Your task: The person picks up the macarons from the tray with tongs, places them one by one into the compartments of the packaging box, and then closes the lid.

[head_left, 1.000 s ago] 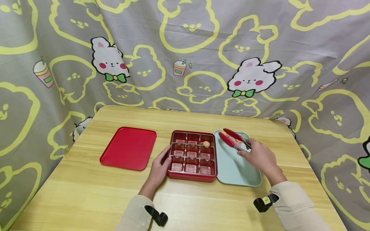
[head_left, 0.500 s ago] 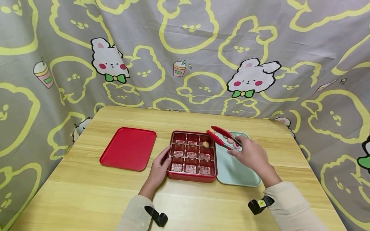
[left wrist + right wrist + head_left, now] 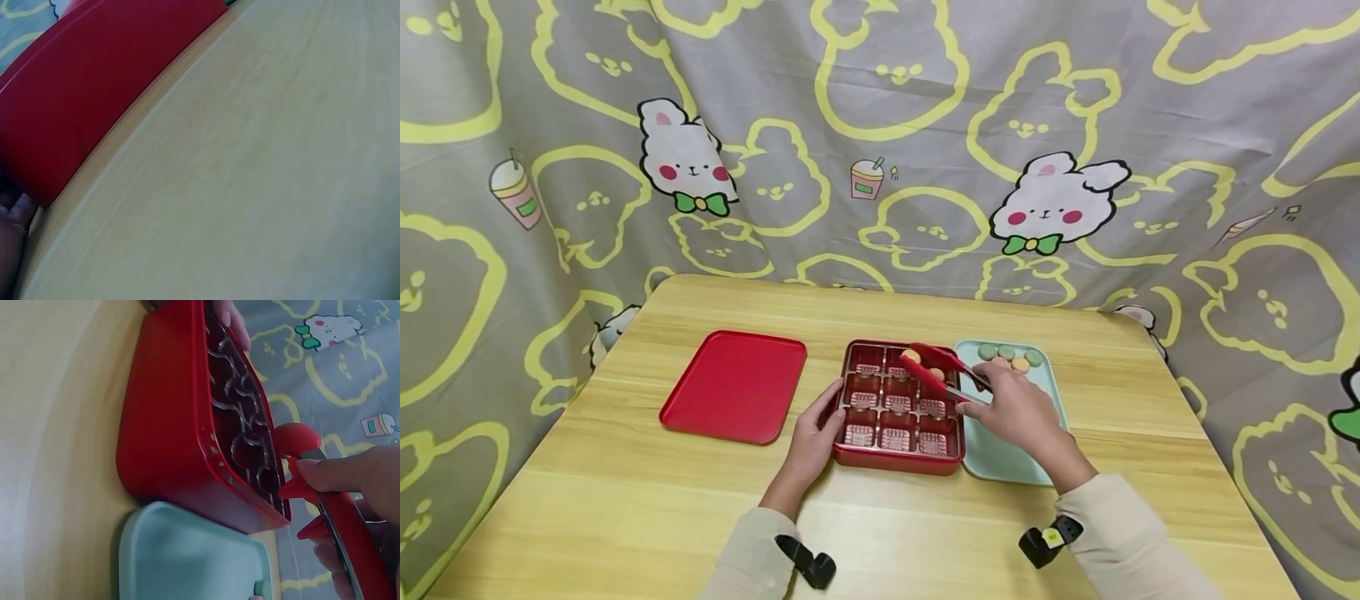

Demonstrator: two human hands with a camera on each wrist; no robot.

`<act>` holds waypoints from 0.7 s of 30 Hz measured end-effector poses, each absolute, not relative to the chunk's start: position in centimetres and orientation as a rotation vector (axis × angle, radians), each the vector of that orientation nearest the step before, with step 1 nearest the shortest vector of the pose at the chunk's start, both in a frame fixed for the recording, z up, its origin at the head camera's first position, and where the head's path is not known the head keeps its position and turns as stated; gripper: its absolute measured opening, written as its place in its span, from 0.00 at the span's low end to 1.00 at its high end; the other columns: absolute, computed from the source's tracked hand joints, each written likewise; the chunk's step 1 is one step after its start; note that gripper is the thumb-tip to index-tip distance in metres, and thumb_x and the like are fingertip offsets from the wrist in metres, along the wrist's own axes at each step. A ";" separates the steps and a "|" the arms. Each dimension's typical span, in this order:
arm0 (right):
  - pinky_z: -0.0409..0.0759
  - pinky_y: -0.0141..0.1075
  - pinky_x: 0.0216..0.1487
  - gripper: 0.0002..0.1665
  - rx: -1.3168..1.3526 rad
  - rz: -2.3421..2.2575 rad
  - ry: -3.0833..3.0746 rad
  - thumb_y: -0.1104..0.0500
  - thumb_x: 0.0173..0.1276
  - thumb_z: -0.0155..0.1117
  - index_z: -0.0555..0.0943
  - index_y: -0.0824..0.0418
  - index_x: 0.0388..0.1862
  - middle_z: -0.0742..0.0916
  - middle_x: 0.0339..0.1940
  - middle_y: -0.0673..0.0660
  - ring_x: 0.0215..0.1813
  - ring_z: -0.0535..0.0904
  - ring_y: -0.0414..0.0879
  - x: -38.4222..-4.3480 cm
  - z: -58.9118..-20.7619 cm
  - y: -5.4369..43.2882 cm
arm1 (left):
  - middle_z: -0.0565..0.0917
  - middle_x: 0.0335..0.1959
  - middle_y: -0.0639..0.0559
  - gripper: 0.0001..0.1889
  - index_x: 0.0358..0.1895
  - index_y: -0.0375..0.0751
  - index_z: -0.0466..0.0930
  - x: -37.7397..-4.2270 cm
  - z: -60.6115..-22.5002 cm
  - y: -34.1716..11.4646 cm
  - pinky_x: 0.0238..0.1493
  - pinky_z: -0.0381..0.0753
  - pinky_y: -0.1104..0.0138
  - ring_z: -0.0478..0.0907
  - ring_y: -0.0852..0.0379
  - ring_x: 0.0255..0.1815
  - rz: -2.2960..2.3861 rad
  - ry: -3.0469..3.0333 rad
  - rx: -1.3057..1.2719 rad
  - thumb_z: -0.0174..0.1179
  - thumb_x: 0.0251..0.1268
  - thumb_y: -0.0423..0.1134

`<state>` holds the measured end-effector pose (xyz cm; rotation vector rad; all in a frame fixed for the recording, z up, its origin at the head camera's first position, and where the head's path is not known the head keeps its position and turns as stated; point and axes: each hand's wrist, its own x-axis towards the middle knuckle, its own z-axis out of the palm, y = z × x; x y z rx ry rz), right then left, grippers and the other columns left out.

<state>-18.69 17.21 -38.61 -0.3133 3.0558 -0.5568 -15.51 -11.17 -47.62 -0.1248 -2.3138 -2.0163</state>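
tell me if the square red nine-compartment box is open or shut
Open: in the head view, the square red nine-compartment box shows uncovered compartments, with red-tipped metal tongs held over it.

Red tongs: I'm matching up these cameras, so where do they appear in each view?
Head: the red tongs are just right of and below centre, tips over the red box.
Left wrist: not in it.
Right wrist: lower right, held in the right hand.
Shared landmark: the red box, upper left in left wrist, upper middle in right wrist.
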 end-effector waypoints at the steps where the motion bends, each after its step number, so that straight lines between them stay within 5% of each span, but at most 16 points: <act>1: 0.74 0.40 0.23 0.36 -0.316 -0.557 3.052 0.44 0.51 0.73 0.77 0.59 0.56 0.80 0.40 0.56 0.38 0.77 0.50 -18.7 -38.7 17.1 | 0.63 0.70 0.41 0.25 0.69 0.36 0.63 -15.5 -47.6 -11.1 0.73 0.54 0.54 0.56 0.45 0.73 -2.018 -2.313 -0.125 0.50 0.69 0.29; 21: 0.69 0.36 0.18 0.36 -0.302 -0.561 3.019 0.43 0.53 0.72 0.76 0.58 0.57 0.84 0.37 0.55 0.28 0.75 0.45 -18.8 -39.4 16.9 | 0.64 0.70 0.43 0.25 0.69 0.37 0.63 -15.6 -47.5 -11.1 0.72 0.56 0.56 0.57 0.46 0.72 -2.020 -2.316 -0.115 0.50 0.69 0.29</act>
